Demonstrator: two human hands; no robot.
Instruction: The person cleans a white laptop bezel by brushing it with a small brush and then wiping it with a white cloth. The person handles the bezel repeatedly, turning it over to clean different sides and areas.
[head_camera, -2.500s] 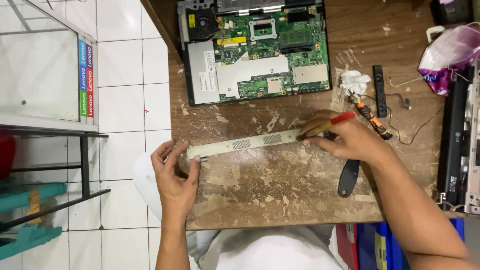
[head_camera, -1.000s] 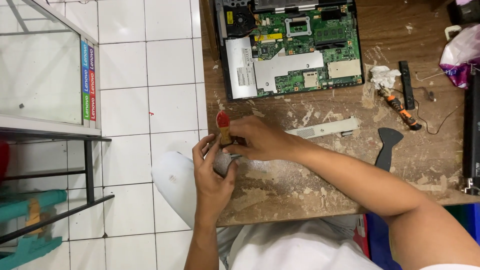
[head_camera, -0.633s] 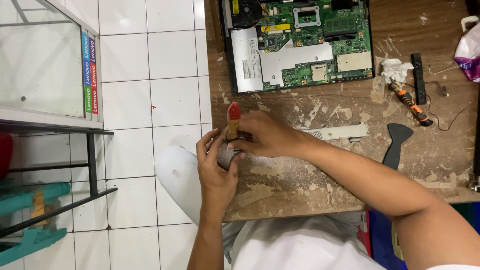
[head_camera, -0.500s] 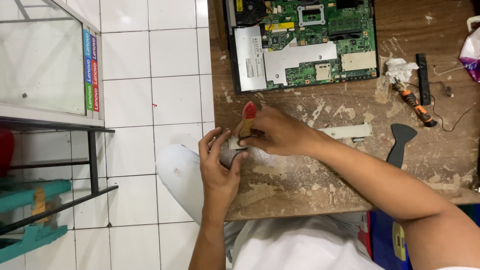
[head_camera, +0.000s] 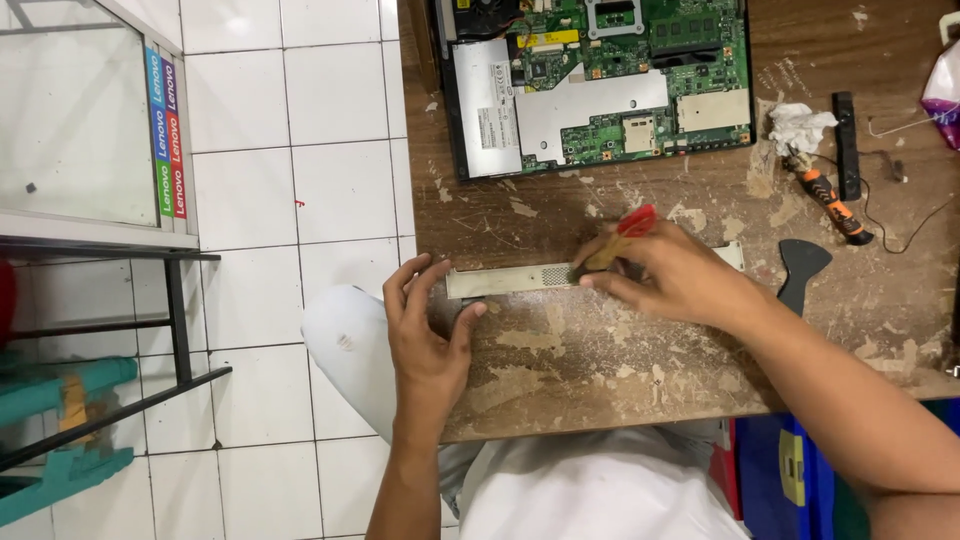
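A long pale metal strip (head_camera: 510, 280) lies flat on the worn wooden table (head_camera: 600, 360). My left hand (head_camera: 425, 325) rests at the strip's left end, fingers spread and touching it. My right hand (head_camera: 670, 275) is closed around a small brush with a red handle tip (head_camera: 636, 220) and a wooden ferrule, its bristle end pressed on the middle of the strip. The strip's right end shows past my right hand.
An opened laptop base with green circuit board (head_camera: 600, 85) lies at the table's far side. An orange-handled screwdriver (head_camera: 828, 195), crumpled white tissue (head_camera: 798, 125), a black bar (head_camera: 846, 145) and a dark plastic pry tool (head_camera: 800, 270) sit right. White tiled floor and a glass cabinet (head_camera: 90, 120) are left.
My right hand with the brush has slid from the strip's left end toward its middle. My left hand has opened and stays at the left end. The view shifted left.
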